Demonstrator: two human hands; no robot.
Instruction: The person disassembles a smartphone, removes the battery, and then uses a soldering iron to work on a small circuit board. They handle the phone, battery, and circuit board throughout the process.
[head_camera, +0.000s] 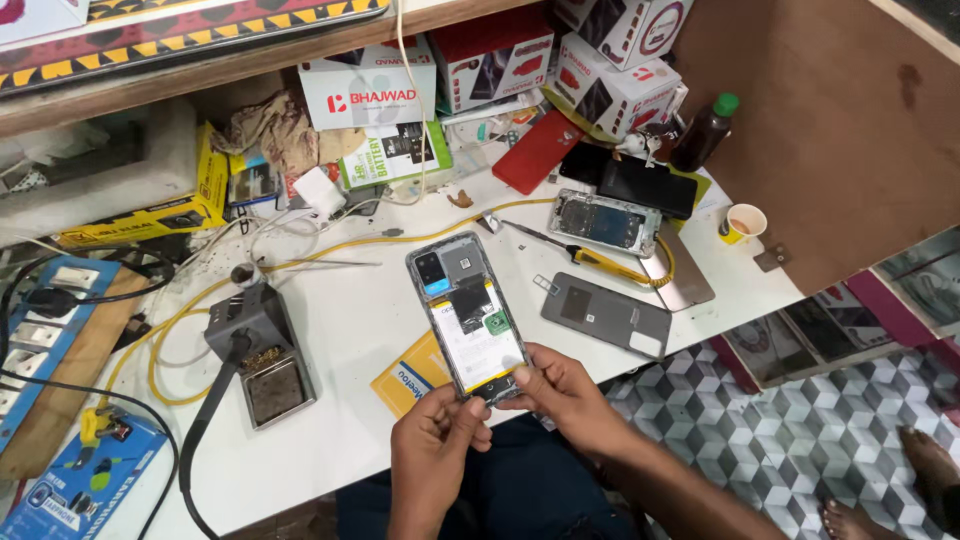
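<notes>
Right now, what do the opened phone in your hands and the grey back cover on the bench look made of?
Opened phone: a clear, glossy rim that looks like plastic, around a white battery and dark boards; both hands pinch its lower end. Grey back cover: matte, evenly grey, probably plastic, though painted metal can't be excluded.

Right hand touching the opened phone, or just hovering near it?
Touching. The head view shows the right hand with its fingertips pressed on the bottom edge of the opened phone, no gap; the left hand grips the same end.

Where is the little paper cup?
In the head view, the small white and yellow paper cup stands at the white table's far right edge, just below the dark brown bottle with the green cap.
</notes>
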